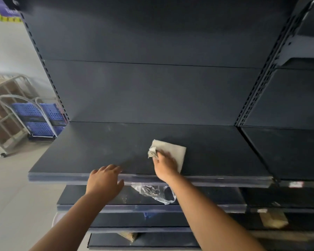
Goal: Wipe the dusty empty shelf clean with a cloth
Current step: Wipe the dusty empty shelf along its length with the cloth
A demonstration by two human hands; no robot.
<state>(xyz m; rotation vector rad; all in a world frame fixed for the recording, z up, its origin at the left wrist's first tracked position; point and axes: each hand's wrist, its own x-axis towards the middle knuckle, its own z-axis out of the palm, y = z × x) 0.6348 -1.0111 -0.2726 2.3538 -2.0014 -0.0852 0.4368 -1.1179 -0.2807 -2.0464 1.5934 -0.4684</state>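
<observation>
A dark, dusty empty shelf (91,151) spans the middle of the view, with pale smears on its surface. A folded grey cloth (172,149) lies flat on it, right of centre. My right hand (164,164) presses down on the cloth, fingers spread over its near left part. My left hand (104,180) grips the shelf's front edge to the left of the cloth, fingers curled on top and thumb below.
Lower shelves hold a crumpled clear plastic bag (155,193) and a cardboard piece (273,219). A neighbouring shelf bay (288,151) adjoins on the right. Metal trolleys (9,113) with blue perforated crates (42,116) stand on the floor at left.
</observation>
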